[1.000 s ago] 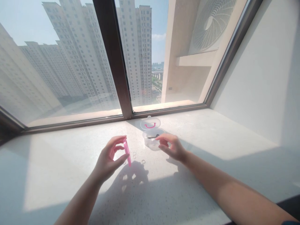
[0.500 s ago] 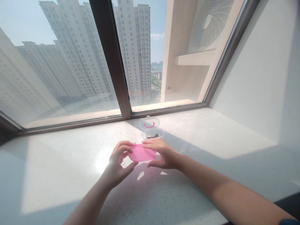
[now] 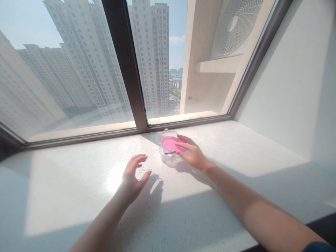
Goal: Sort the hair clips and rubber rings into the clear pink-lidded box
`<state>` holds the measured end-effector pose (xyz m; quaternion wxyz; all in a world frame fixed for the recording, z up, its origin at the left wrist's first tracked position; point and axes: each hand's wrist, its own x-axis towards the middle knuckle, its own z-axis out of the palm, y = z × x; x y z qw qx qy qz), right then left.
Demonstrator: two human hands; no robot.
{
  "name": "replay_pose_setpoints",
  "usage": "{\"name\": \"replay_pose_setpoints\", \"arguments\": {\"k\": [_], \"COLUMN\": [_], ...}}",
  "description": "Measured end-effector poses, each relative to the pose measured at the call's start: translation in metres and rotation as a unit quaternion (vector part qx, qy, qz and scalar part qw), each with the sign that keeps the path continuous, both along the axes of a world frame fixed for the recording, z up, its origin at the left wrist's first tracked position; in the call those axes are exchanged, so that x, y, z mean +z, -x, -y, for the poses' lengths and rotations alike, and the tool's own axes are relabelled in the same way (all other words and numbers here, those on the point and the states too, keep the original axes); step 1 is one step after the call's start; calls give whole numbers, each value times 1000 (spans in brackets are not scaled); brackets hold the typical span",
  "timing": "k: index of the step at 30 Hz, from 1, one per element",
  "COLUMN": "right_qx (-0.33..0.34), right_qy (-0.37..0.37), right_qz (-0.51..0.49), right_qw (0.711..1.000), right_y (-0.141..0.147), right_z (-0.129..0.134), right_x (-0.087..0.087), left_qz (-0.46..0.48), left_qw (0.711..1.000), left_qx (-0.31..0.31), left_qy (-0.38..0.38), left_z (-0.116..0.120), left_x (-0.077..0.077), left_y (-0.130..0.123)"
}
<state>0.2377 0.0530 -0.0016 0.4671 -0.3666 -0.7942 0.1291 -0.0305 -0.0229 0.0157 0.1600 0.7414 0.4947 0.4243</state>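
- The right hand (image 3: 195, 154) is grasping the pink oval piece (image 3: 169, 143) by its right end, with the fingers and the thumb pressing near its edge.
- The pink oval piece is reaching out to the left from these fingers, above the clear container (image 3: 166, 160); whether it is touching the rim, I cannot tell.
- It is showing a plain face and is partly covering the clear lid (image 3: 159, 138), which is standing open behind.
- Under its lower edge, a dark slim item (image 3: 170, 153) is showing in the container.
- The left hand (image 3: 132, 180) is holding nothing; its fingers are curving loosely, apart from the thumb.
- Small rings (image 3: 160, 180) are lying near this hand, one of them to the right of the thumb.
- The window sill (image 3: 215, 206) is carrying the container and the rings.
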Motion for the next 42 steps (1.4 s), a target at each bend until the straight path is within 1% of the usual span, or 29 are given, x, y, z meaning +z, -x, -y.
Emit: {"name": "replay_pose_setpoints", "arguments": {"k": [1,2,5,9,15,19,23,25,29,32,36,40,42], "right_qx": [-19,-24,-11,13,38,30,27,47,135,163,165,176,174], "right_qy": [8,17,39,45,60,54,71,82,98,81,53,12,-7], "right_qz": [1,3,-10,6,36,80,123,119,77,82,113,151,168], "right_qw": [1000,1000,999,999,997,995,989,988,983,980,978,973,970], "right_y": [-4,-7,-9,-5,-3,-2,-2,-2,-2,0,3,9,13], "right_z": [-5,-9,-14,-13,-13,-13,-10,-9,-11,-12,-9,-1,3], "right_x": [-2,-5,-11,-14,-14,-9,-4,-4,-8,-10,-7,-1,0], "left_qz": [-3,-6,-21,-40,-57,-52,-46,-47,-52,-55,-60,-70,-76], "left_qw": [1000,1000,1000,999,997,997,998,997,997,997,997,997,997], "left_qx": [2,2,-4,-14,-40,-38,-36,-39,-41,-42,-38,-22,-29], "left_qy": [-1,-4,-10,6,25,32,39,40,40,40,35,9,-1], "left_z": [-1,-2,-3,-3,-2,-3,-4,-4,-4,-4,-5,-9,-13], "left_x": [0,-1,-3,-8,-11,-10,-10,-10,-9,-9,-11,-15,-18], "left_y": [1,1,4,5,3,2,4,4,3,3,4,4,4]}}
